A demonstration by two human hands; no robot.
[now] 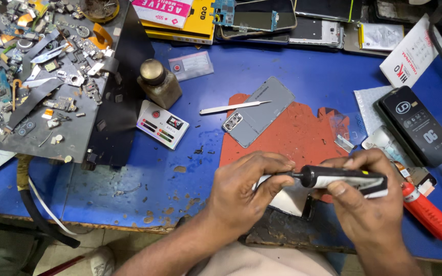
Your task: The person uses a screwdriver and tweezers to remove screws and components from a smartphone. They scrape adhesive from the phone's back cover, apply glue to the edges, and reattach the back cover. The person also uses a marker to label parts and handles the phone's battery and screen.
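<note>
Glue tube [346, 179] is being held over red mat [292, 135] at table's near edge | right hand [367, 197] is being clamped round its body | left hand [246, 186] fingers are being pinched at its black nozzle | grey phone back [259, 110] is lying beyond.

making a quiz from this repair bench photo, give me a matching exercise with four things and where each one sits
Things:
1. glue tube
2. tweezers
3. grey phone back
4. red tool

Places:
A. on the red mat
B. at the bench's right edge
C. held in both hands
D. across the phone back's left edge, over the blue bench

Pairs: 1-C, 2-D, 3-A, 4-B. The left hand pinches the nozzle; the right hand grips the body.
</note>
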